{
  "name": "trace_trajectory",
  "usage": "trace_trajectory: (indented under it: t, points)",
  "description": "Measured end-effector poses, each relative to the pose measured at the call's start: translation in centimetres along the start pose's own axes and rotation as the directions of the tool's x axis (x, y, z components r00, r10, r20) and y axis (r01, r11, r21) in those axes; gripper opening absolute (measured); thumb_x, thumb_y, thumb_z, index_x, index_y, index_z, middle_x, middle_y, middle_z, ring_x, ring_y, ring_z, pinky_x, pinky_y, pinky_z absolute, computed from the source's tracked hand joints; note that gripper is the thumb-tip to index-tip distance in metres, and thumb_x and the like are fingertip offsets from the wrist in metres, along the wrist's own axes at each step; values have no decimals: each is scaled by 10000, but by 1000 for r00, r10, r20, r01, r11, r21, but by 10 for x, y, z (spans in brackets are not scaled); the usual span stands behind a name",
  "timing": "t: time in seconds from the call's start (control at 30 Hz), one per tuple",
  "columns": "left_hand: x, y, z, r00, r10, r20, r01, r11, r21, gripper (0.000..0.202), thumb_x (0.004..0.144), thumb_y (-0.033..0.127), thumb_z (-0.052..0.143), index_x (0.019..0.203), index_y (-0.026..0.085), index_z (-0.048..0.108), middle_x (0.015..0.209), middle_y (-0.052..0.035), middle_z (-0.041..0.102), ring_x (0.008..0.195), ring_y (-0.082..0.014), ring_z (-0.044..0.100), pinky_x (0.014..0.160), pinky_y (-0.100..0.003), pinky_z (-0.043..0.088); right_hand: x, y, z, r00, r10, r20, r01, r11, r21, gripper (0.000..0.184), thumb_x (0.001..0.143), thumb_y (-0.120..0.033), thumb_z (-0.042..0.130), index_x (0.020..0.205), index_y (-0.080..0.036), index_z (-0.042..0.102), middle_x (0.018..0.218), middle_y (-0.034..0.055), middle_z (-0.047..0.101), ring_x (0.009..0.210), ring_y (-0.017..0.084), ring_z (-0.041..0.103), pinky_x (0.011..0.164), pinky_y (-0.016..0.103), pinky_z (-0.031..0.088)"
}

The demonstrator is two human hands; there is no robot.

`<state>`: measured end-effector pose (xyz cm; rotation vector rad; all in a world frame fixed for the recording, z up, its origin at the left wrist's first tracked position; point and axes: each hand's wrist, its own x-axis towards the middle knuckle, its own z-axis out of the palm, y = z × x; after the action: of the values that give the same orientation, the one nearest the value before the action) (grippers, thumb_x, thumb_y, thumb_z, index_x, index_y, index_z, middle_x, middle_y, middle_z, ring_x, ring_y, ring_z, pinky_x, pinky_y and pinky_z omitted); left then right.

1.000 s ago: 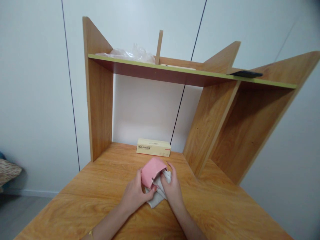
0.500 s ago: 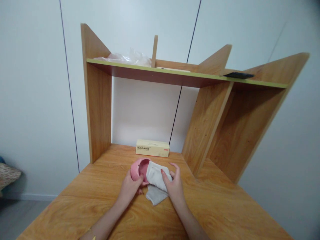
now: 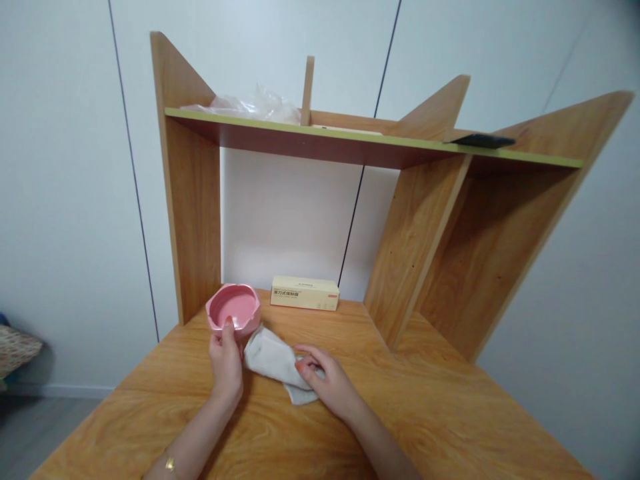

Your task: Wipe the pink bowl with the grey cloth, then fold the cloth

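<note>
My left hand grips the near rim of a pink bowl, thumb on the rim, and holds it upright at the left of the wooden desk. A crumpled grey-white cloth lies on the desk just right of the bowl. My right hand rests on the cloth's right end, fingers curled and pressing it down.
A long beige box lies at the back of the desk against the wall. The wooden hutch has an upright side panel close behind the bowl and a shelf above with a clear plastic bag and a dark flat object.
The bowl, earlier tipped over the cloth between both hands, has been turned upright and carried left by my left hand. The cloth now lies on the desk under my right hand.
</note>
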<state>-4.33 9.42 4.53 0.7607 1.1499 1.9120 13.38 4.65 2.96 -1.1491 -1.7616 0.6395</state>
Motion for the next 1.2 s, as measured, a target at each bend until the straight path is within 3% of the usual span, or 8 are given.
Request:
trace_trajectory:
  t: [0.13, 0.3, 0.53, 0.7, 0.77, 0.9, 1.07, 1.2]
  points:
    - [-3, 13, 1, 1000, -5, -9, 5, 999, -38, 397, 649, 556, 548, 686, 202, 374, 426, 125, 310, 309, -44, 271, 306, -159, 200, 3, 3, -3, 962, -145, -233, 111, 982, -152, 253, 777, -353, 517, 963, -217, 620, 765, 23, 578, 718, 151, 529, 667, 269, 438]
    - [-19, 16, 7, 955, -52, 292, 33, 997, 70, 440, 618, 588, 568, 731, 193, 412, 399, 125, 343, 287, -43, 286, 306, -156, 216, 5, 5, -6, 918, -111, -380, 72, 991, -114, 357, 799, -369, 476, 1113, -203, 518, 789, 19, 533, 627, 133, 472, 581, 249, 420]
    - [-44, 10, 13, 762, -165, 626, 73, 983, 170, 539, 610, 620, 560, 885, 165, 470, 377, 107, 394, 277, -46, 296, 303, -153, 214, 4, -6, -4, 953, -46, -300, 128, 957, 259, 526, 815, -440, 447, 1267, -199, 332, 982, 75, 595, 859, 181, 566, 760, 310, 461]
    - [-44, 6, 12, 748, -180, 638, 51, 975, 215, 556, 624, 626, 551, 918, 161, 473, 386, 106, 391, 288, -48, 298, 316, -157, 247, 4, -12, -3, 969, -58, -242, 156, 901, 406, 527, 799, -381, 498, 1274, -226, 333, 1167, 100, 543, 983, 205, 549, 772, 319, 475]
    - [-44, 5, 11, 736, -186, 651, 31, 970, 242, 553, 638, 623, 544, 932, 159, 477, 387, 106, 386, 286, -53, 299, 316, -164, 250, 3, -11, -2, 971, -16, -237, 123, 888, 443, 547, 782, -348, 521, 1281, -242, 324, 1186, 93, 530, 881, 183, 582, 640, 262, 497]
    - [-48, -1, 11, 702, -184, 688, -17, 961, 274, 618, 677, 612, 523, 1094, 166, 434, 459, 91, 435, 318, -69, 339, 340, -183, 291, 4, -4, -1, 968, 113, -226, 21, 854, 519, 618, 737, -342, 549, 1299, -270, 302, 1091, 60, 563, 489, 68, 484, 353, 164, 355]
    - [-50, -6, 6, 642, -195, 742, -110, 934, 340, 614, 758, 622, 409, 1164, 163, 418, 422, 88, 418, 317, -95, 366, 360, -200, 307, 9, 12, 3, 931, 255, -260, -44, 788, 614, 605, 723, -395, 543, 1273, -243, 345, 766, -16, 580, 361, 32, 342, 314, 157, 306]
    - [-44, -3, -1, 594, -95, 799, -339, 871, 355, 485, 846, 524, 321, 1152, 179, 473, 575, 0, 564, 523, -161, 544, 540, -263, 442, 12, 25, -2, 858, 375, -352, -79, 773, 630, 578, 751, -481, 457, 1246, -189, 391, 553, -55, 511, 302, 39, 312, 279, 155, 249]
